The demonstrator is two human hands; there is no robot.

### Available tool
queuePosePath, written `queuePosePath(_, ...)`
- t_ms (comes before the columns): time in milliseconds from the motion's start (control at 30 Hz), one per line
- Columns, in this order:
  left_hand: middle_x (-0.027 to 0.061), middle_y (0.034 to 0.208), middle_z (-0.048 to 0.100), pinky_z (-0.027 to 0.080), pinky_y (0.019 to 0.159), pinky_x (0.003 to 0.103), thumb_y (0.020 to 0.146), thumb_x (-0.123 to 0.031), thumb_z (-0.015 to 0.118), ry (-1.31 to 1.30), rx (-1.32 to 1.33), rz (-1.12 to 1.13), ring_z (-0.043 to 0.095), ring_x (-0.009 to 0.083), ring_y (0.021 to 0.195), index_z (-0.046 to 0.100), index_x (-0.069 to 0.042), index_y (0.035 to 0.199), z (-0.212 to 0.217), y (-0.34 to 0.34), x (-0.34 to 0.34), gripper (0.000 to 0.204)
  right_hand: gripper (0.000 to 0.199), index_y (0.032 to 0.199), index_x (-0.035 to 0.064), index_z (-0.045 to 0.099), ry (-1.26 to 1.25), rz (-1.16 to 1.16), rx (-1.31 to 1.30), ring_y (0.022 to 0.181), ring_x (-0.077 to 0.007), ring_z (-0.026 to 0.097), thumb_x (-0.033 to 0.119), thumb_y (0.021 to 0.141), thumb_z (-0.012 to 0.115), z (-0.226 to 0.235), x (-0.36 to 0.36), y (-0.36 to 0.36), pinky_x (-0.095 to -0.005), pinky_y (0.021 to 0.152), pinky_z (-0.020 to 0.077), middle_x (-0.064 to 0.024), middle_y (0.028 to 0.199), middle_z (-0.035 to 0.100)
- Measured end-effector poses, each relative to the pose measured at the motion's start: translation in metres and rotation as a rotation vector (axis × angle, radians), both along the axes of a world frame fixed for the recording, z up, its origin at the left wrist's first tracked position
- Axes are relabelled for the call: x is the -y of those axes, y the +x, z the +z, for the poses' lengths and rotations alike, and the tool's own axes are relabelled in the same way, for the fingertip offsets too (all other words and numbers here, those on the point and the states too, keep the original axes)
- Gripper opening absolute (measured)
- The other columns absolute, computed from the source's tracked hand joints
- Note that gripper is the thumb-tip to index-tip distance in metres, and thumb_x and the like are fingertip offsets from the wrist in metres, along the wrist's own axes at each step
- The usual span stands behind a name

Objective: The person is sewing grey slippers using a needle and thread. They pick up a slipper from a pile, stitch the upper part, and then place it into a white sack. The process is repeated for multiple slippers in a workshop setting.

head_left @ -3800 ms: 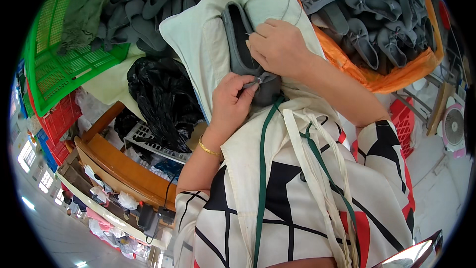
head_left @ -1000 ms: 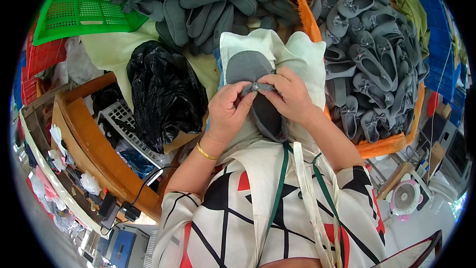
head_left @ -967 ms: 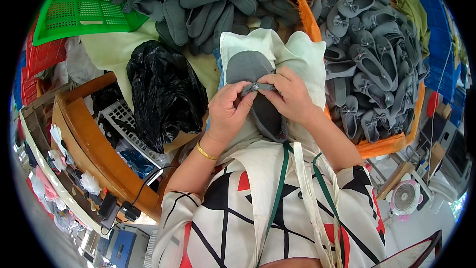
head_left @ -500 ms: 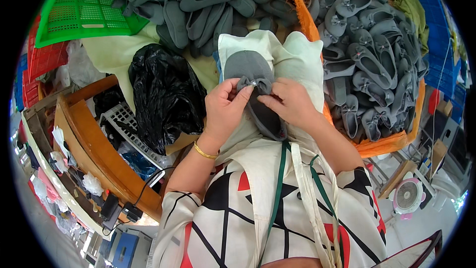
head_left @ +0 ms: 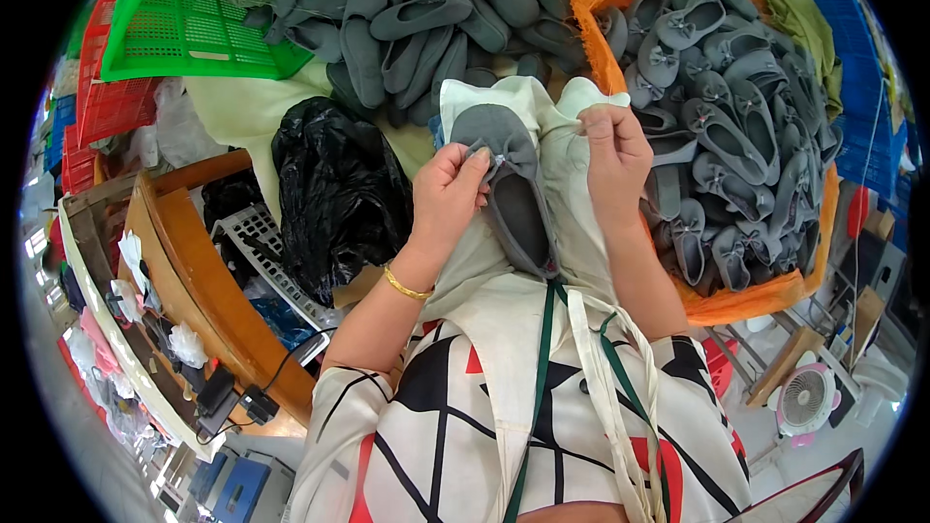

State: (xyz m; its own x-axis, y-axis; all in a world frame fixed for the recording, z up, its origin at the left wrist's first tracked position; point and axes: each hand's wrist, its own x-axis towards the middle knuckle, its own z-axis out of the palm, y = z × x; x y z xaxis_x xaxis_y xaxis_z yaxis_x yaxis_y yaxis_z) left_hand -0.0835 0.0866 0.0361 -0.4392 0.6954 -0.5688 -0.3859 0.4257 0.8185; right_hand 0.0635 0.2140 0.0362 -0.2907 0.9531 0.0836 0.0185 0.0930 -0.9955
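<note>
A grey flat shoe (head_left: 492, 124) lies on the pale cloth (head_left: 572, 174) over my lap, toe pointing away from me. A small grey bow (head_left: 506, 149) with a shiny bit at its middle sits across the vamp. My left hand (head_left: 449, 196) pinches the bow at its left side, thumb on top. Raised to the right of the shoe, my right hand (head_left: 618, 157) is closed in a pinch, apart from the shoe. Whatever lies between its fingertips is too small to make out.
Ahead is a heap of plain grey shoes (head_left: 417, 15). At the right, an orange sack (head_left: 601, 0) holds many grey shoes with bows (head_left: 731, 131). A black plastic bag (head_left: 339, 199), a wooden drawer (head_left: 208, 271) and a green crate (head_left: 194, 19) stand on the left.
My right hand has left the bow and risen away to the right, closed in a pinch. My left hand stays on the bow. The whole view has shifted slightly.
</note>
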Motion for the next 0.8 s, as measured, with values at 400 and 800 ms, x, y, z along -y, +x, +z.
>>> queuePosePath(400, 0.0048, 0.058, 0.051, 0.041, 0.050, 0.029, 0.094, -0.025, 0.069, 0.059, -0.608, -0.063, 0.050, 0.0099, 0.053, 0.054, -0.002, 0.072, -0.020, 0.007, -0.005, 0.036, 0.041, 0.067, 0.0141, 0.039, -1.126, 0.073, -0.833, 0.053, -0.0127, 0.030, 0.029, 0.105, 0.042, 0.000, 0.021, 0.004, -0.0285, 0.056, 0.0279, 0.0022, 0.056, 0.030)
queuePosePath(800, 0.0048, 0.060, 0.042, 0.036, 0.051, 0.028, 0.096, -0.015, 0.066, 0.202, -0.853, -0.071, 0.037, 0.0125, 0.056, 0.049, -0.001, 0.070, -0.036, 0.001, -0.010, 0.034, 0.042, 0.062, 0.0156, 0.037, -1.249, -0.015, -1.001, 0.049, -0.0112, 0.024, 0.026, 0.102, 0.046, -0.015, 0.033, 0.049, -0.0284, 0.052, 0.0275, 0.0042, 0.054, 0.027)
